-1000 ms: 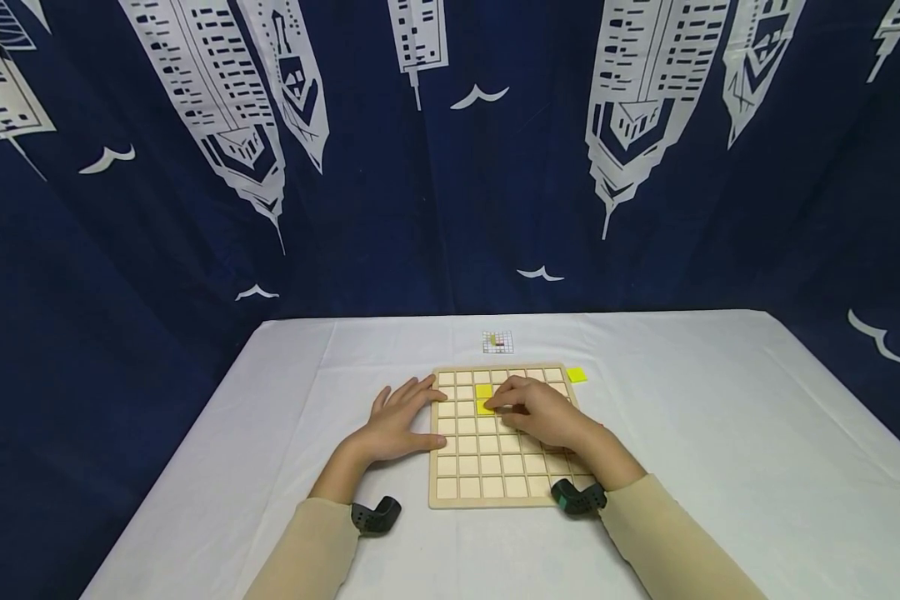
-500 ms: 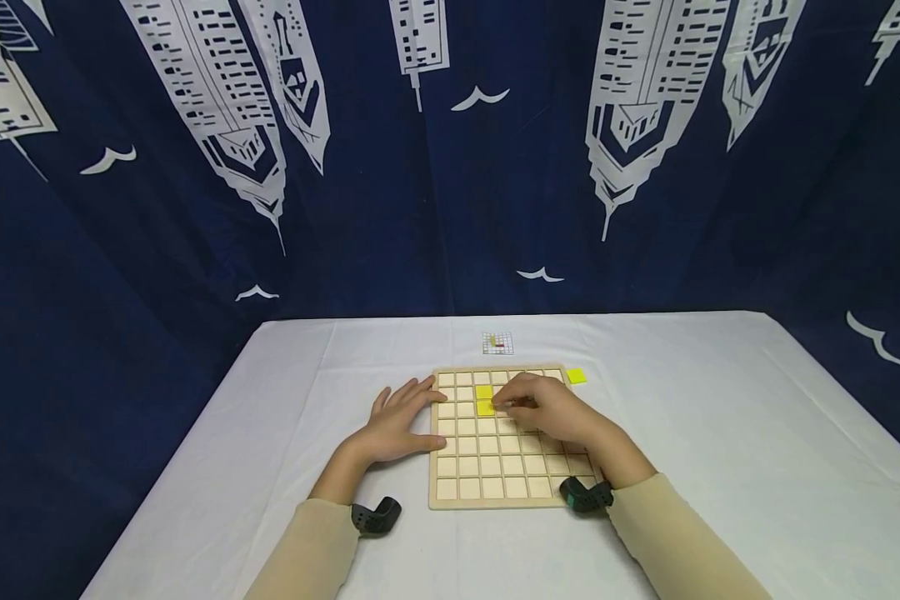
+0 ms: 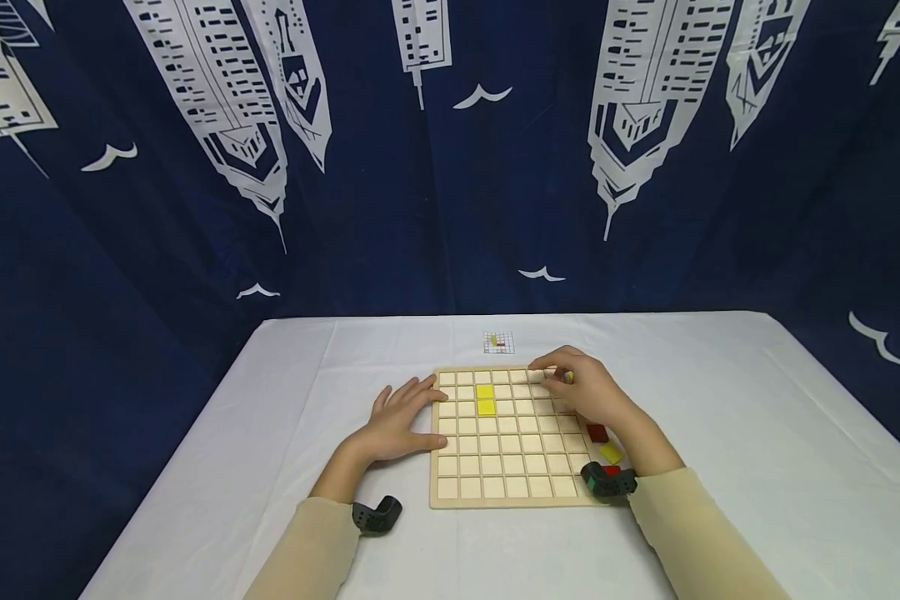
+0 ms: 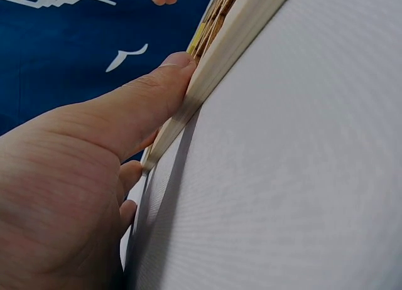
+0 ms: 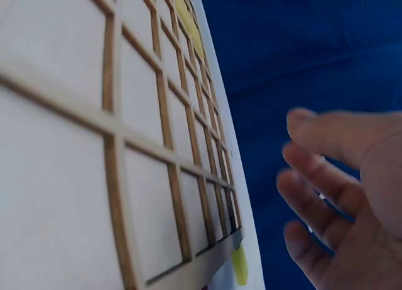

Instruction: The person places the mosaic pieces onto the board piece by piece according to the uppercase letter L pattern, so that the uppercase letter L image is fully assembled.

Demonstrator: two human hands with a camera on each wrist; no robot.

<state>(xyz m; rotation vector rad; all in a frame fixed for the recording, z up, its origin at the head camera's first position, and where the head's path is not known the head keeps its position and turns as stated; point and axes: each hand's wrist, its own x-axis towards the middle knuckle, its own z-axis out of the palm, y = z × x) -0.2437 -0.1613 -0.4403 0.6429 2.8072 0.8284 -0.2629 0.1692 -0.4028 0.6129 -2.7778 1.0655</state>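
Note:
A wooden grid board (image 3: 501, 503) lies on the table. Two yellow square tiles sit in neighbouring cells of one column, a farther tile (image 3: 484, 391) and a nearer tile (image 3: 486, 407). My left hand (image 3: 397, 423) rests on the board's left edge, fingers spread and thumb on the frame. Over the far right corner hovers my right hand (image 3: 587, 390), with fingers loosely bent and nothing between them in the right wrist view. A loose yellow tile (image 5: 239, 265) lies just off the board's edge there, mostly hidden by that hand in the head view.
Right of the board, partly under the right forearm, lie a red tile (image 3: 597, 433), a yellow tile (image 3: 611, 452) and another red tile (image 3: 611, 470). A small printed grid card (image 3: 498, 342) lies beyond the board. A dark blue patterned curtain (image 3: 435, 208) hangs behind the table.
My right hand has left the nearer yellow tile and moved right and away to the board's far right corner, uncovering the loose tiles at the right. The left hand has stayed put.

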